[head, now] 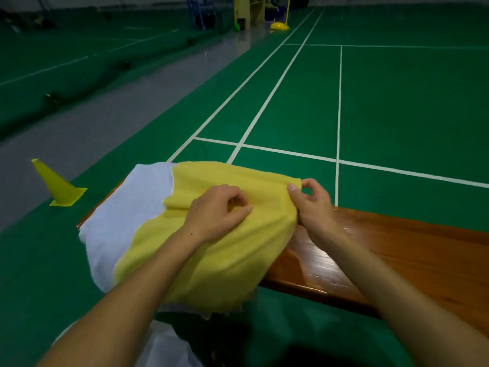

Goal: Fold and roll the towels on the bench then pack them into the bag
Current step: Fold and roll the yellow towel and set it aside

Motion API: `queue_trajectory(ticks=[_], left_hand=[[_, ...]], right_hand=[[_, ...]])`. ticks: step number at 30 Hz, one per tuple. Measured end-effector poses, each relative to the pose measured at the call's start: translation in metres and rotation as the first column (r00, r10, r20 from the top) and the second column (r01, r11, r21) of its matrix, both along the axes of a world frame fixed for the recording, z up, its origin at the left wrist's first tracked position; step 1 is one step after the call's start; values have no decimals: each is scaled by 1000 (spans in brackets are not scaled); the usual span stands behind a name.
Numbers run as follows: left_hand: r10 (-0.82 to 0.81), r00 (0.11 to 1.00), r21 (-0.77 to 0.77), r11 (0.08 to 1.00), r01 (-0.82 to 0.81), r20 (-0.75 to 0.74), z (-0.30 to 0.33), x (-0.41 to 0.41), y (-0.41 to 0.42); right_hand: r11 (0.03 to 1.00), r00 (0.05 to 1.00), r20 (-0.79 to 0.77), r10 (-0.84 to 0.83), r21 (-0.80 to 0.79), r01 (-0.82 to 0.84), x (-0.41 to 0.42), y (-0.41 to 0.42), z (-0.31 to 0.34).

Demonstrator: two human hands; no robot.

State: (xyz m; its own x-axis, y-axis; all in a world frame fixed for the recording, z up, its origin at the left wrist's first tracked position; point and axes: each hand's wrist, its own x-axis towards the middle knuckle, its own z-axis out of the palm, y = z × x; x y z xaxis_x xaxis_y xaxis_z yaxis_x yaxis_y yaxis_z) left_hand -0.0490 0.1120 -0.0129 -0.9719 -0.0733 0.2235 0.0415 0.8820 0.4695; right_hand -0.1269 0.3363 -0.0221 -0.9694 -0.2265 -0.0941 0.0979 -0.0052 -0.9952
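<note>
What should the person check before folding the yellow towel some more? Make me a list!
1. Right hand pinches the yellow towel at its far corner: ok.
2. Left hand has a grip on the towel's middle: ok, fingers curled into the cloth.
3. Towel lies flat: not ok, it is bunched and hangs over the near edge of the bench.
4. White towel underneath stays out of the fold: cannot tell.
5. Bench room to the right: ok, bare wood there.
6. Bag within reach: cannot tell, none clearly seen.
</note>
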Motion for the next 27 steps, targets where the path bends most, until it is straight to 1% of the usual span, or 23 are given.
queue_trajectory(ticks=[1, 4, 6, 9, 11, 13, 14, 15, 17, 18, 19, 21, 22, 23, 24, 25, 27], left_hand=[[-52, 997, -59, 997, 56, 63, -5, -3, 6], [-177, 952, -146, 965, 218, 251, -25, -16, 30], [-222, 906, -231, 920, 317, 360, -40, -25, 52], [-239, 830, -326, 837, 439, 504, -62, -40, 85], [-226, 826, -328, 839, 435, 516, -71, -49, 103], [-218, 849, -316, 860, 400, 481, -72, -58, 119], [-212, 873, -303, 880, 366, 439, -72, -61, 125], [-194, 905, -252, 919, 303, 378, -72, -66, 129], [-92, 964, -51, 993, 108, 250, -71, -77, 135], [-26, 973, 62, 998, 12, 228, -70, -82, 137], [16, 970, 162, 985, -56, 241, -68, -87, 138], [42, 949, 345, 926, -155, 314, -62, -95, 138], [44, 933, 449, 868, -213, 357, -59, -97, 138], [34, 910, 548, 789, -277, 413, -55, -99, 136], [-1, 885, 618, 716, -325, 466, -51, -99, 135], [-52, 861, 662, 663, -349, 507, -48, -99, 134], [-160, 832, 726, 592, -350, 532, -40, -96, 133]], right_hand=[[999, 1000, 1, -31, 28, 31, -8, 25, 2], [976, 991, 27, -130, 179, 123, -28, 101, 3], [948, 982, 38, -185, 269, 169, -35, 149, -1], [918, 965, 57, -254, 329, 222, -35, 200, -4], [911, 949, 95, -301, 322, 257, -33, 219, -8], [919, 940, 147, -309, 300, 255, -30, 232, -14], [925, 938, 168, -302, 291, 246, -29, 238, -17], [927, 939, 175, -298, 287, 241, -28, 243, -19], [920, 941, 151, -304, 303, 248, -26, 254, -19], [919, 941, 150, -304, 307, 247, -26, 260, -19], [924, 943, 167, -288, 306, 228, -27, 264, -19], [947, 939, 268, -213, 294, 131, -26, 270, -19], [955, 928, 327, -175, 287, 79, -25, 272, -19], [960, 915, 373, -152, 277, 46, -24, 274, -18], [963, 906, 398, -142, 269, 32, -23, 274, -16], [966, 902, 408, -138, 256, 31, -23, 274, -14], [977, 897, 424, -126, 212, 37, -22, 274, -8]])
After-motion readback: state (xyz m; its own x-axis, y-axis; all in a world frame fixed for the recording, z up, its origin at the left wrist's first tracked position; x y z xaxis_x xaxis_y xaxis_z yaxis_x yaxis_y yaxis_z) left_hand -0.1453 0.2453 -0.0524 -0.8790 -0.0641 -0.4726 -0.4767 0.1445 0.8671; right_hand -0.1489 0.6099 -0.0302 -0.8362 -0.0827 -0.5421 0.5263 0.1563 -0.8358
